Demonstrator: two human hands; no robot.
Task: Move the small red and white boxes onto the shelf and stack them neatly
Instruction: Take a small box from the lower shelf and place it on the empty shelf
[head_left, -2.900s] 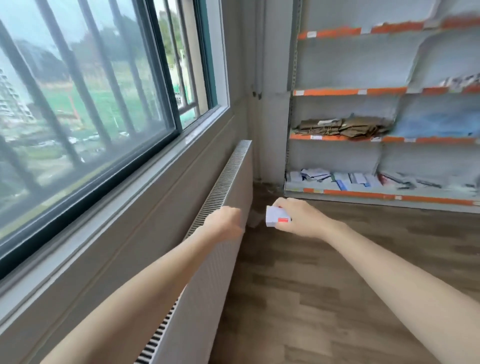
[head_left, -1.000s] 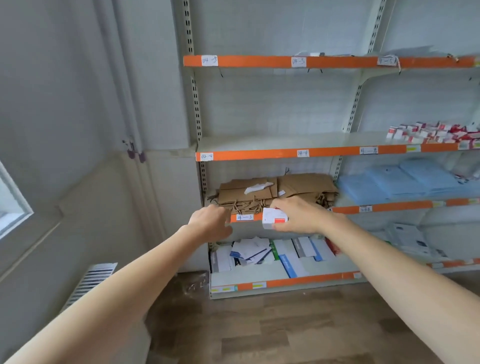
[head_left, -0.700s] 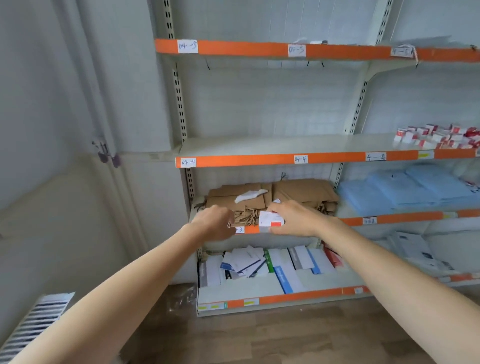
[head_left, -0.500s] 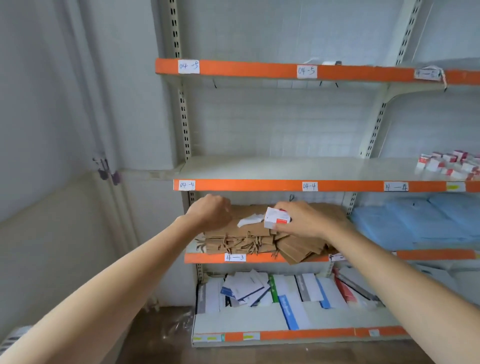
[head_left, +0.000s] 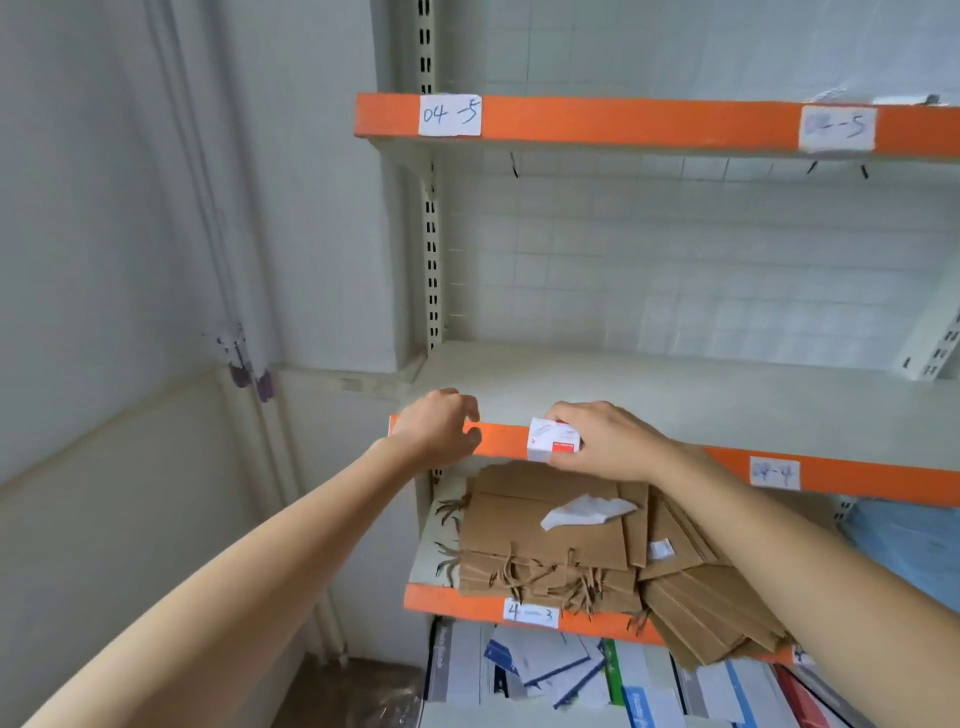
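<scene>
Before orange-edged shelves (head_left: 649, 395), right hand (head_left: 608, 441) grips one red-and-white box (head_left: 551, 440); left hand (head_left: 441, 427) curls, holding nothing.

Looked like a stockroom or shop storeroom. Metal shelving (head_left: 675, 384) with slotted uprights (head_left: 430, 260) and orange front edges (head_left: 623, 122), fixed against a plain pale wall (head_left: 156, 208). Handwritten paper labels (head_left: 450, 115) stuck on those edges, one reading 04-5. Flat brown paper bags (head_left: 545, 540) piled on a lower shelf; printed packets (head_left: 545, 670) heaped beneath.
</scene>
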